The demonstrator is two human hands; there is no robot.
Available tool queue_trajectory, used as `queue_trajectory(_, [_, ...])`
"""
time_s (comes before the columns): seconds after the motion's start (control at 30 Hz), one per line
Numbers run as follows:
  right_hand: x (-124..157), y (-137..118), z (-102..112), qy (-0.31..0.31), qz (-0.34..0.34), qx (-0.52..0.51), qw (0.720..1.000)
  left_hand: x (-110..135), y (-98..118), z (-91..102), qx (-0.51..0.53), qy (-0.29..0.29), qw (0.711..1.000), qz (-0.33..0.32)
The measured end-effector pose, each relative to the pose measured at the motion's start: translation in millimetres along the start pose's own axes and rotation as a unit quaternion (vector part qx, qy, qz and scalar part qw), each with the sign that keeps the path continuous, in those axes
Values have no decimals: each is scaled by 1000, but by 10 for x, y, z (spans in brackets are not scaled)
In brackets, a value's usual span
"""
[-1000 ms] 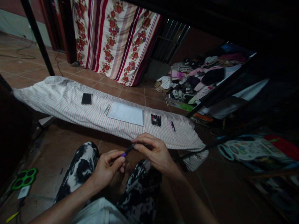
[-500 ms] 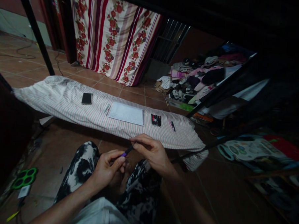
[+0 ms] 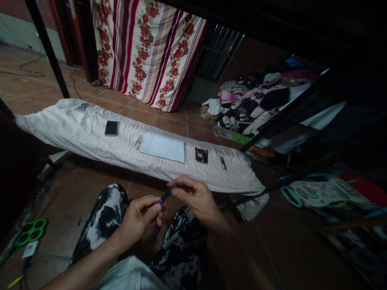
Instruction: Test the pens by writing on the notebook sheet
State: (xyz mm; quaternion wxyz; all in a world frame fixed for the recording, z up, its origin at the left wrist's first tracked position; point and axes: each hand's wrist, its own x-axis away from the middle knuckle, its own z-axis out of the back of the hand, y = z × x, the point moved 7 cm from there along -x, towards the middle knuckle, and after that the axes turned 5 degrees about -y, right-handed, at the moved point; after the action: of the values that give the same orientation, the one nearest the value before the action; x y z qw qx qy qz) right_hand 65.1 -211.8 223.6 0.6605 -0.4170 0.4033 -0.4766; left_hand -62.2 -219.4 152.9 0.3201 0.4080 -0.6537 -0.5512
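Note:
I sit on a tiled floor with my knees in black-and-white patterned trousers. Both hands hold one dark pen with a purple end [image 3: 164, 196] just above my lap. My left hand [image 3: 139, 218] pinches the purple end between thumb and fingers. My right hand [image 3: 196, 197] grips the dark other end with curled fingers. Ahead lies a striped cloth [image 3: 85, 134] carrying a white spiral notebook [image 3: 163, 146], a black phone [image 3: 111, 127], a row of markers [image 3: 201, 155] and a loose pair of pens [image 3: 222, 162].
A floral striped curtain [image 3: 146, 44] hangs at the back. A heap of clothes [image 3: 249, 102] lies at the back right. A paint palette [image 3: 319, 192] sits on the floor to the right, a green plastic object [image 3: 31, 231] at the left. Dark metal poles [image 3: 44, 38] stand around.
Both hands have stayed on the pen, shifting very slightly lower. Nothing else has moved.

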Motion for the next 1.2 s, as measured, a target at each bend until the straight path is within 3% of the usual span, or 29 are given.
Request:
queue_trajectory(0.37, [40,165,-135,-44,-66,-139,987,7,20,-145,128,-56,989,54])
queue_trajectory(0.73, [36,186,-142,31,-50,-88,994,-5,36,-68,66,38,997,32])
queue_trajectory(0.9, [60,183,-179,-18,-55,-126,990,-5,38,-140,76,-8,996,47])
queue_trajectory(1.07, [103,165,-128,53,-51,-91,993,8,44,-114,70,36,996,39])
queue_trajectory(1.2, [152,224,-173,50,-62,-146,986,15,1,-188,112,0,992,59])
